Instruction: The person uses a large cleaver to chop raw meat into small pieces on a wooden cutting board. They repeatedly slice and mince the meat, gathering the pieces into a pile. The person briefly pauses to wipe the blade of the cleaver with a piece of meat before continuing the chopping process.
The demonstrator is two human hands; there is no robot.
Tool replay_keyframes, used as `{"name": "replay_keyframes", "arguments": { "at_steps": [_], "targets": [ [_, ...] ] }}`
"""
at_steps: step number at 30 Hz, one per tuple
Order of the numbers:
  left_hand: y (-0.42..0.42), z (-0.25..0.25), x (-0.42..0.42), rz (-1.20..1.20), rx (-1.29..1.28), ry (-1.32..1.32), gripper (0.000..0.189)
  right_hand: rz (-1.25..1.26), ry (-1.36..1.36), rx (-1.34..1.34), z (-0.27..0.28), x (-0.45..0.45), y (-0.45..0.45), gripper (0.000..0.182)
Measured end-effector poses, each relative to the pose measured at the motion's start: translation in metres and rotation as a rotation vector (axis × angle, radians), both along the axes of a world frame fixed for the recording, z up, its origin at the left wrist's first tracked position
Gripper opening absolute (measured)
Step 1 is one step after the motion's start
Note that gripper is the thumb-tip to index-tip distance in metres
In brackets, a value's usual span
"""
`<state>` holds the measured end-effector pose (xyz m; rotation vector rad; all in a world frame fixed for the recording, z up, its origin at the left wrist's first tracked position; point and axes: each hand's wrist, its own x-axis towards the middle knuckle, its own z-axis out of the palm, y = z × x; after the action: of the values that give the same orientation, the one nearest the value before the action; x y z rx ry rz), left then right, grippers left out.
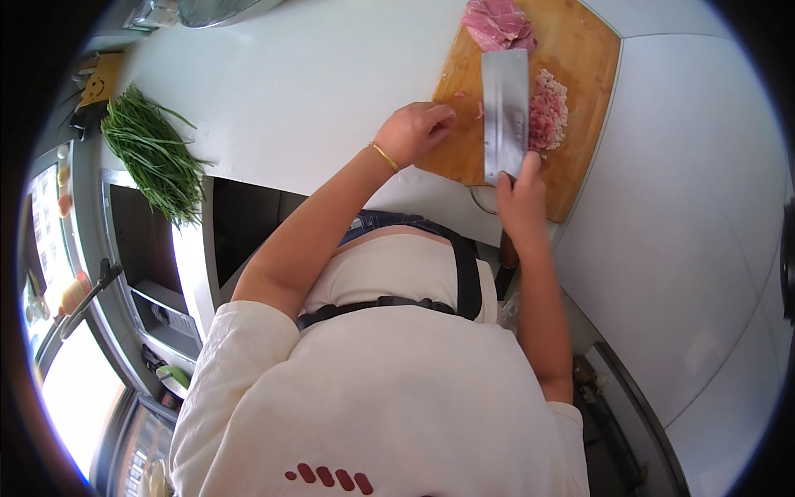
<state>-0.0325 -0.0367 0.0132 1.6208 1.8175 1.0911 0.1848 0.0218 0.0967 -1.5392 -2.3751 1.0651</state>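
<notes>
My right hand grips a Chinese cleaver by its handle, which is hidden in the fingers. The broad steel blade lies over a wooden cutting board, pointing away from me. Against the blade's right side is a pile of finely chopped pink meat. A larger piece of raw meat rests beyond the blade's tip. At the board's left edge, my left hand, with a gold bangle at the wrist, has its fingers curled and holds nothing that I can see. A few meat scraps lie between this hand and the blade.
A bunch of long green chives or similar leaves lies at the left end of the white countertop, beside a sink. A metal bowl stands at the far left. White wall tiles border the board on the right.
</notes>
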Motion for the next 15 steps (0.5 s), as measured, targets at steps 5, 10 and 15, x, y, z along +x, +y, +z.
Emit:
{"name": "replay_keyframes", "arguments": {
  "at_steps": [5,10,15],
  "targets": [
    [0.013,-0.001,0.007,-0.058,-0.025,-0.102,0.010,0.025,0.026,-0.023,0.012,0.010,0.000,0.030],
    [0.025,-0.004,0.011,0.022,-0.057,-0.027,0.011,-0.061,0.064,-0.111,0.010,0.013,-0.002,0.030],
    [0.025,-0.009,0.013,-0.040,0.056,0.037,0.012,-0.020,0.008,0.016,0.010,0.025,0.001,0.029]
  ]
}}
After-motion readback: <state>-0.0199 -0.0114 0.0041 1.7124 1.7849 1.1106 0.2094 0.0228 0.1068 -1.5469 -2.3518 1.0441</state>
